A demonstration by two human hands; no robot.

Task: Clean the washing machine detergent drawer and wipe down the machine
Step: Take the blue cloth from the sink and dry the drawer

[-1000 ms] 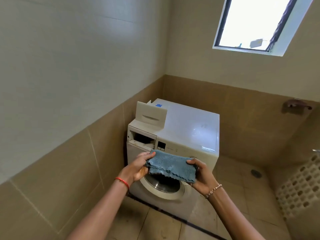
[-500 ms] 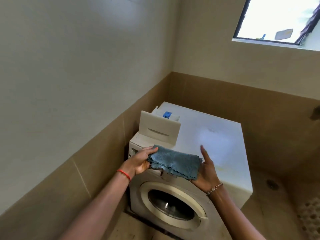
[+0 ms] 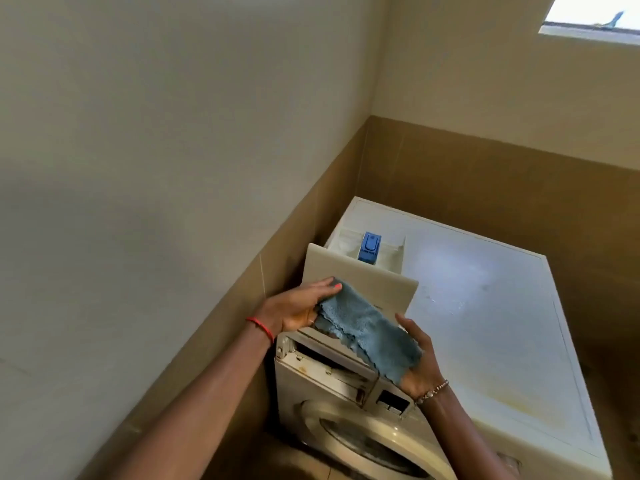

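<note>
A white front-load washing machine (image 3: 485, 323) stands in the corner. Its detergent drawer (image 3: 360, 271), taken out, lies on the machine's top left, with a blue insert (image 3: 370, 247) showing in it. The empty drawer slot (image 3: 332, 365) gapes in the front panel, stained inside. A folded blue-grey cloth (image 3: 370, 330) is stretched between both hands just above that slot. My left hand (image 3: 294, 306) pinches its left end. My right hand (image 3: 417, 362) supports its right end from below, palm up.
The round door (image 3: 363, 445) is at the bottom of the view. The tiled wall (image 3: 173, 202) runs close along the machine's left side. A window (image 3: 588, 19) sits high on the far wall. The machine's top carries yellowish stains near its front edge.
I have come closer and now look down on the machine from above. Both hands with the cloth have shifted over the open drawer slot. The right hand's fingers have opened under the cloth.
</note>
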